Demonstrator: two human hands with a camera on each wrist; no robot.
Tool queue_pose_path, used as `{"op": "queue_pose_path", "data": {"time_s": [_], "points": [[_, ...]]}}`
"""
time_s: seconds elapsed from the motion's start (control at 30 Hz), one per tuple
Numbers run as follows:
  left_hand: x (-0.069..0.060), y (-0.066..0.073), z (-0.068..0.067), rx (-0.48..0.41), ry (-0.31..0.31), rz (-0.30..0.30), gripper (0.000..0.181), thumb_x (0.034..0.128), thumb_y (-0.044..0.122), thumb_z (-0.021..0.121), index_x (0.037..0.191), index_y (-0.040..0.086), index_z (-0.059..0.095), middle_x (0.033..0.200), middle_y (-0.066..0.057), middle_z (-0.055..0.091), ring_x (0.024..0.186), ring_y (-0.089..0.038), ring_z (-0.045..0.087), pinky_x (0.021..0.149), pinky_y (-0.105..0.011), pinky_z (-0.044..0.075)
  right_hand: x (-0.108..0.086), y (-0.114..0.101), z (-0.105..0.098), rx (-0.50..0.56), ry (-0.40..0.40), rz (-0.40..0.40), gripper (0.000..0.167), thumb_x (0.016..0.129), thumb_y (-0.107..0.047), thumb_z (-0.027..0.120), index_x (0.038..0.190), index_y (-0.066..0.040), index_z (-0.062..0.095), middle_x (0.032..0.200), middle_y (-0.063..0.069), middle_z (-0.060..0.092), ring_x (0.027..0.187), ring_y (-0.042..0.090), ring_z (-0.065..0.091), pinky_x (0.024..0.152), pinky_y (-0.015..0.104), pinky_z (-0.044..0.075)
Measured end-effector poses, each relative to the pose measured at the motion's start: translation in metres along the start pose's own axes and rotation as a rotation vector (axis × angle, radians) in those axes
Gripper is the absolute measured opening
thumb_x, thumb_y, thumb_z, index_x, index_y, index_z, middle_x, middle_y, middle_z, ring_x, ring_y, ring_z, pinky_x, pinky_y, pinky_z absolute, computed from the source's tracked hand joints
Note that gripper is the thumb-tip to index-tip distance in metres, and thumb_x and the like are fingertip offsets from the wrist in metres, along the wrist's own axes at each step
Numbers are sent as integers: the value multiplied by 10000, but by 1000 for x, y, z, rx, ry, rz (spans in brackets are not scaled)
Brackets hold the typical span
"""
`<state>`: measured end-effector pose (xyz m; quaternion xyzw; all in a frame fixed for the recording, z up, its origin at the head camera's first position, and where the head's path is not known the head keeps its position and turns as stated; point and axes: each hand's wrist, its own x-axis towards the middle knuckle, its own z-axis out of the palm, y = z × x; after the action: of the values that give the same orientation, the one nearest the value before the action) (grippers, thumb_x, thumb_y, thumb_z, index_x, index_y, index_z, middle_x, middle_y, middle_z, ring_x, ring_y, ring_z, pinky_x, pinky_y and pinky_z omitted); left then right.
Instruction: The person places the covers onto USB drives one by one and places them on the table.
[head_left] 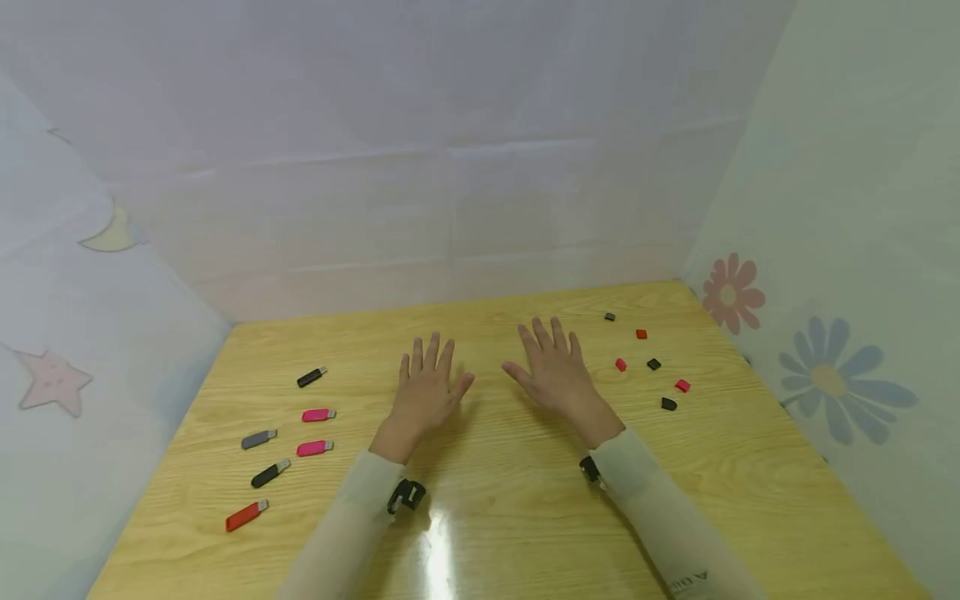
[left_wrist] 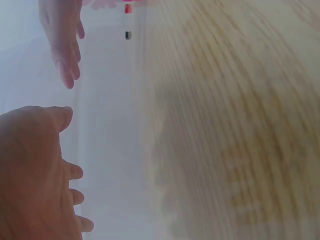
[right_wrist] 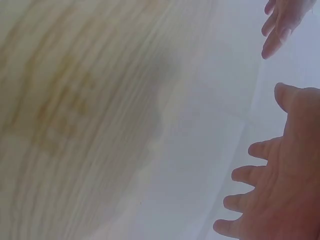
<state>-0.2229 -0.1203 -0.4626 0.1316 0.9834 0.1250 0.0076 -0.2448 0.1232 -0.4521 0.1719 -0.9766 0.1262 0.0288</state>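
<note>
My left hand (head_left: 426, 396) hovers palm down over the middle of the wooden table (head_left: 510, 517), fingers spread and holding nothing. Across from it my right hand (head_left: 557, 375) is likewise spread, with nothing in it. Left of the left hand lie several USB sticks with bare plugs: a black one (head_left: 311, 377), a pink one (head_left: 318, 415), another pink one (head_left: 313, 448), a grey one (head_left: 258, 439), a second black one (head_left: 270, 473) and a red one (head_left: 246, 516). To the right of the right hand are several small caps, among them a red cap (head_left: 641, 334) and a black cap (head_left: 668, 404).
A pale curtain (head_left: 450, 208) stands behind the table's far edge. Printed side walls flank it, with a star (head_left: 56, 382) at left and a blue flower (head_left: 828, 379) at right. Each wrist carries a black camera, such as the left camera (head_left: 407, 495).
</note>
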Motion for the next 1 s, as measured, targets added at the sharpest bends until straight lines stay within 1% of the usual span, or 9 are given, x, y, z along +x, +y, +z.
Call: {"op": "queue_pose_path", "data": {"time_s": [0.1,0.27,0.4,0.53,0.63,0.77,0.93,1.0], "points": [[-2,0,-4,0,2,3,802,1050,645,247,1638,121,96,1695,-152,-20,1542,-412,-75,1223,-613,32,-1,2,-1,-10,7,-4,800,1033,-631,389,1623,-118,218,1674,179,166,1540,439,48,1181,691,111],[-7,-2,-8,7,29,14,784,1056,616,312,1634,115,141,1692,-163,47,1547,-413,-12,1222,-614,71,-7,7,-7,4,13,2,774,1038,-588,436,1616,-111,241,1665,188,195,1536,445,72,1179,692,118],[-9,-5,-10,-8,48,21,775,1056,596,359,1630,109,173,1689,-165,77,1547,-419,21,1218,-621,91,-12,13,-9,17,9,6,761,1047,-570,432,1620,-113,227,1666,191,187,1534,450,75,1181,689,108],[-13,-10,-8,-1,44,12,781,1054,612,334,1632,115,165,1690,-161,72,1546,-419,24,1220,-618,91,-16,22,-9,9,4,13,761,1049,-577,415,1621,-116,222,1666,190,187,1532,451,83,1181,687,117],[-16,-15,-8,8,32,7,781,1057,616,308,1635,117,143,1693,-156,53,1547,-417,3,1222,-614,82,-19,28,-9,5,-1,20,756,1049,-569,425,1618,-111,233,1660,199,200,1527,459,99,1178,689,126],[-20,-20,-10,-6,25,12,772,1062,600,313,1635,113,135,1695,-151,41,1545,-413,-27,1222,-614,64,-23,32,-12,8,-10,31,744,1054,-538,444,1614,-95,236,1652,212,212,1519,471,121,1175,691,135],[-25,-29,-10,-4,18,2,785,1057,611,319,1634,108,143,1692,-164,61,1543,-417,-30,1219,-619,63,-28,37,-14,-7,-14,26,736,1055,-511,465,1602,-64,257,1627,240,258,1496,490,181,1159,692,196],[-27,-33,-9,-3,25,-2,788,1055,609,330,1632,102,153,1689,-174,75,1543,-425,-19,1217,-625,71,-30,40,-14,-14,-10,24,734,1055,-508,468,1596,-55,267,1614,250,277,1484,500,206,1151,689,221]]}}
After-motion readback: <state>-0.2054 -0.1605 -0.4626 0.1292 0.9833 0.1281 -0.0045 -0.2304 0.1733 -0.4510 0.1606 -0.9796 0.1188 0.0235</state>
